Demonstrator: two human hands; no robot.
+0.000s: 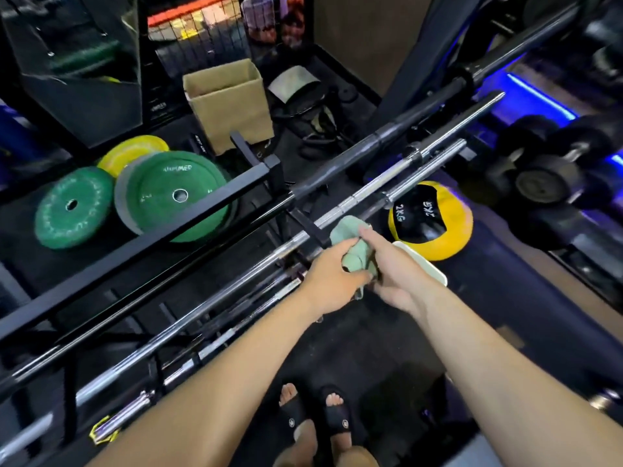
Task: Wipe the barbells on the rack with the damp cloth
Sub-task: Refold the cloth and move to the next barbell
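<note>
L hand [332, 278]: fingers curled into the green cloth [354, 251], bunch gripped from the near-left side.
R hand [392, 264]: cloth pinched from the right, index finger stretched fwd along the top of the fabric; rest of the grip hidden by the cloth.
Cloth: pale green, crumpled, held betw. both hands; upper fold draped right at the chrome barbell [371, 193]. Contact w/ the bar looks likely, can't be told for certain.
Chrome barbell: laid diagonally on the black rack [188, 214], lower left to upper right, knurled sleeve seen just past the cloth.
Black barbell [354, 163]: laid parallel, just behind the chrome one, on the same rack.
More bars: several chrome ones [236, 318] stacked lower on the rack, nearer the body, partly hidden by the L forearm.
White tray [428, 267]: edge seen just beside the R hand, mostly covered by it.
Med ball [435, 227]: yellow and black, marked 2KG, on the floor beyond the tray.
Plates: two green [168, 197] and one yellow [135, 151], leaned behind the rack at left.
Cardboard box [229, 102]: open, stood on the floor further back.
Dumbbells [546, 176]: dark, at right, blue light strip seen behind.
Feet: black slides [340, 419] worn, seen at bottom centre.
</note>
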